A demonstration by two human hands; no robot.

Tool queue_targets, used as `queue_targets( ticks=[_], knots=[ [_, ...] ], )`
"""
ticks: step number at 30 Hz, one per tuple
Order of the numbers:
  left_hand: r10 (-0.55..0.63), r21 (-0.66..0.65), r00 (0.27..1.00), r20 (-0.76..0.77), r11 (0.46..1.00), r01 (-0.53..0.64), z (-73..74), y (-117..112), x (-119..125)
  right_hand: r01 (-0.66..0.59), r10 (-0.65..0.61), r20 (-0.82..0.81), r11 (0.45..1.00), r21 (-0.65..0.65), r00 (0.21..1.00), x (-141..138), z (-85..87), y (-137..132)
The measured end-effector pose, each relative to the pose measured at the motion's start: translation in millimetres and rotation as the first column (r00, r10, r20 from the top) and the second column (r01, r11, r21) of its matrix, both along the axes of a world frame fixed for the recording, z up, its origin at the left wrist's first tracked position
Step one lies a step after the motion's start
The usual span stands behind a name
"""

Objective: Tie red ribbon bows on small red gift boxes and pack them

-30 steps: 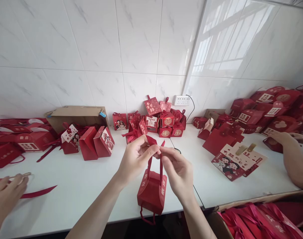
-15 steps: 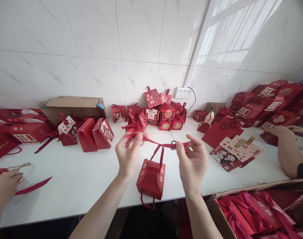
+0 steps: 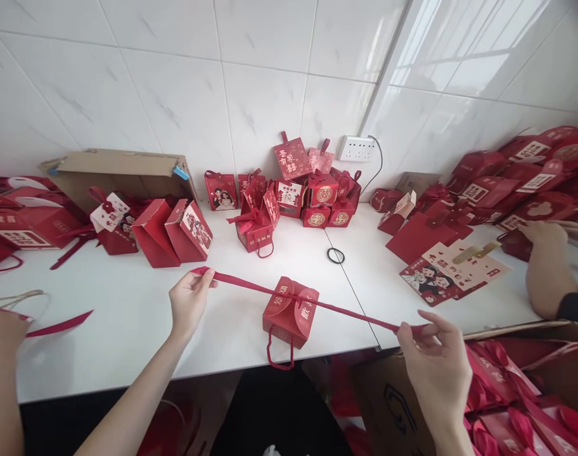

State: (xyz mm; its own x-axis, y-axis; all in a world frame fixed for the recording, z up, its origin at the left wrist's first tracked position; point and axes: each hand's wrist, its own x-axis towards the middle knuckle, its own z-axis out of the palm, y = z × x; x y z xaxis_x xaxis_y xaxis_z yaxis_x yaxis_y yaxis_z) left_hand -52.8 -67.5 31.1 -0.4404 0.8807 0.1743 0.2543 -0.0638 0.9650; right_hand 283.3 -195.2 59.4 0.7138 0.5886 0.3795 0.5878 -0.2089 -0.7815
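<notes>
Holding the red ribbon (image 3: pixel 244 284) taut over the small red box (image 3: pixel 285 330) at the near edge of the worktop (image 3: pixel 222 348), I've left hand (image 3: pixel 190 301) pinched on one end, right hand (image 3: pixel 436 367), half open, pinching the other: cinching, I'd judge, next calling for even tension.

A white, grey-veined tiled wall (image 3: pixel 175 82) spans the far side, crossed upright right of centre by a pale strip (image 3: pixel 390 69), with a white socket block (image 3: pixel 358 149) and dark cord (image 3: pixel 381 158) low beside it. Glossy tiles at far right carry bright, barred reflections (image 3: pixel 474 69). Nearer, a white worktop (image 3: pixel 103 345) shows a dark seam (image 3: pixel 350 285), with shadow underneath.
</notes>
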Motion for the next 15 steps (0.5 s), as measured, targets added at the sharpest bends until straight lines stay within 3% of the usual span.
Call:
queue_targets(
  ticks=[2, 5, 8, 9, 12, 13, 15],
  knots=[
    [-0.061, -0.105, 0.979, -0.194, 0.994, 0.041, -7.5, 5, -11, -0.088, 0.099, 0.044, 0.974, -0.208, 0.994, 13, -10.4, -8],
    [-0.202, -0.153, 0.859, -0.47, 0.977, 0.147, -6.1, 12, -12, -0.287, 0.371, 0.099, 0.839, -0.461, 0.923, 21, -19.9, -10],
    [-0.322, -0.08, 0.738, -0.593, 0.935, 0.345, 9.8, 11, 7, -0.435, 0.506, 0.053, 0.786, -0.44, 0.861, 6, -17.6, 6],
    [-0.439, -0.122, 0.697, -0.567, 0.881, 0.457, 16.1, 10, 16, -0.509, 0.545, -0.022, 0.766, -0.394, 0.838, -4, -15.5, 14],
    [-0.81, -0.348, 0.505, -0.298, 0.585, 0.733, 28.7, 5, 40, -0.751, 0.699, -0.278, 0.595, -0.285, 0.659, -34, -12.0, 39],
    [-0.866, -0.38, 0.459, -0.2, 0.5, 0.778, 29.5, 5, 45, -0.797, 0.724, -0.333, 0.544, -0.262, 0.603, -42, -12.9, 46],
    [-0.912, -0.383, 0.409, -0.038, 0.392, 0.837, 26.7, 4, 51, -0.848, 0.735, -0.427, 0.485, -0.213, 0.527, -54, -17.2, 55]
  ],
)
